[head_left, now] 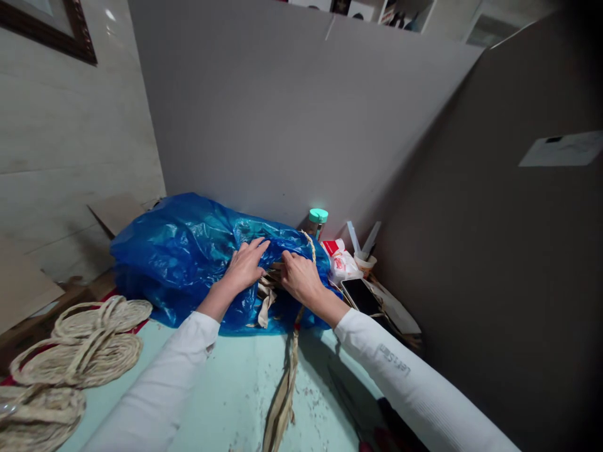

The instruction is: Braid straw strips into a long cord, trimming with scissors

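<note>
A large blue plastic bag (188, 251) lies at the back of the pale green table, with tan dried strips (266, 304) showing in its opening. My left hand (245, 265) rests on the bag's edge, fingers apart, holding nothing. Just right of it, my right hand (300, 275) is at the opening with its fingers curled against the strips; the fingertips are partly hidden. A braided cord (309, 243) passes over the bag behind my right hand, and long flat strips (285, 395) run down from it to the table's front.
Bundles of coiled braided cord (98, 351) lie at the left. Behind and right of the bag stand a green-lidded jar (318, 217), a red and white packet (342, 262), a phone (362, 296) and a cup (365, 260). Grey partitions (282, 113) rise behind and right.
</note>
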The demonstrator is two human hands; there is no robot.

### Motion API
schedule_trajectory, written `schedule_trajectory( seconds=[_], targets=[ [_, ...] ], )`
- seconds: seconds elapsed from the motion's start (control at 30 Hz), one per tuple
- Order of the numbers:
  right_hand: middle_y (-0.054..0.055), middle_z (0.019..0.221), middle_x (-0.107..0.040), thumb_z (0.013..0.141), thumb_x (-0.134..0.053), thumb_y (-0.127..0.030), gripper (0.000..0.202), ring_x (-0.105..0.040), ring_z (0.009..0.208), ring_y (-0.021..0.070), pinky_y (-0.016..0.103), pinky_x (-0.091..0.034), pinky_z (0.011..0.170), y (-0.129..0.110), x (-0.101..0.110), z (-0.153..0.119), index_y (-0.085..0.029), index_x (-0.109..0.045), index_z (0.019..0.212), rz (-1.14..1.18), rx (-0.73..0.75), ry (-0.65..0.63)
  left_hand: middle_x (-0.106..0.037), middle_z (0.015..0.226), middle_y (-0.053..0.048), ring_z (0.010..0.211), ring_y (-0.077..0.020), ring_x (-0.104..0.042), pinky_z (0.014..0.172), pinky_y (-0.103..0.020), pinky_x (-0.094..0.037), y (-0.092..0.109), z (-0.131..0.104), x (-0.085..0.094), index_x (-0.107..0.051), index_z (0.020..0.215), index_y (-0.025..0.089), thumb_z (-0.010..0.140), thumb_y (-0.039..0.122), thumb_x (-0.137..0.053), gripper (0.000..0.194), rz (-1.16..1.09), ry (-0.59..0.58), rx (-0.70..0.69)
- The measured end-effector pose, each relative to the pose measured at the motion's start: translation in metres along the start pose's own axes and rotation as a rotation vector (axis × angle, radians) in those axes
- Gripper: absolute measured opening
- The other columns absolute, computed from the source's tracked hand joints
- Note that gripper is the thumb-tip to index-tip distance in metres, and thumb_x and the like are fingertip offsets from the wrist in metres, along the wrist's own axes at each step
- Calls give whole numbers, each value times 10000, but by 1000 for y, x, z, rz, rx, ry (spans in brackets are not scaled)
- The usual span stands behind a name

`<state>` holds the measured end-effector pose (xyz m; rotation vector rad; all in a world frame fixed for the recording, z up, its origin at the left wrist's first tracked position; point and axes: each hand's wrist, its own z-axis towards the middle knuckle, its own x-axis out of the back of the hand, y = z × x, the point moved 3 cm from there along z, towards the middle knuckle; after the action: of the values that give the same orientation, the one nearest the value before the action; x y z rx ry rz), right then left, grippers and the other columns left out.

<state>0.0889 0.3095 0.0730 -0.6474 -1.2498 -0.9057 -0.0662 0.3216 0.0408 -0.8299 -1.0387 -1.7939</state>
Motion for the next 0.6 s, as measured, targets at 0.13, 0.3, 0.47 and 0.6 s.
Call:
schedule_trajectory(
  seconds=[0.13, 0.3, 0.47, 0.6],
  targets=[
    [117, 944, -671, 872, -420, -140, 215, -654, 821, 225, 270, -413, 639, 2, 6, -3, -157, -517, 1063, 53, 12, 48, -432, 1478, -119, 1306, -319, -439, 1044, -458, -382, 7, 0, -3, -517, 1337, 210, 715, 153, -626, 634, -6, 35, -1],
    [64, 903, -681, 898, -372, -142, 200, -640, 813, 184, 238, -383, 634, 8, 17, -4, -183, -526, 1019, 156, 33, 141, -554, 1353, -125, 1211, -310, -527, 1016, -449, -424, 14, -1, -6, -716, 987, 204, 764, 133, -547, 289, -14, 119, 20],
    [32, 801, -639, 927, -345, -231, 175, -602, 659, 154, 240, -403, 618, 29, 46, -16, -187, -513, 952, 479, -79, 343, -614, 1283, -125, 1160, -290, -574, 1002, -417, -451, 9, -1, -11, -731, 868, 181, 775, 133, -521, 235, -39, 176, 50],
    [18, 770, -603, 915, -419, -339, 153, -564, 592, 140, 250, -422, 594, 59, 80, -43, -208, -496, 901, 700, -215, 617, -641, 1243, -113, 1129, -283, -590, 994, -428, -453, 3, -2, -12, -727, 883, 182, 763, 79, -483, 291, -44, 194, 50]
  ],
)
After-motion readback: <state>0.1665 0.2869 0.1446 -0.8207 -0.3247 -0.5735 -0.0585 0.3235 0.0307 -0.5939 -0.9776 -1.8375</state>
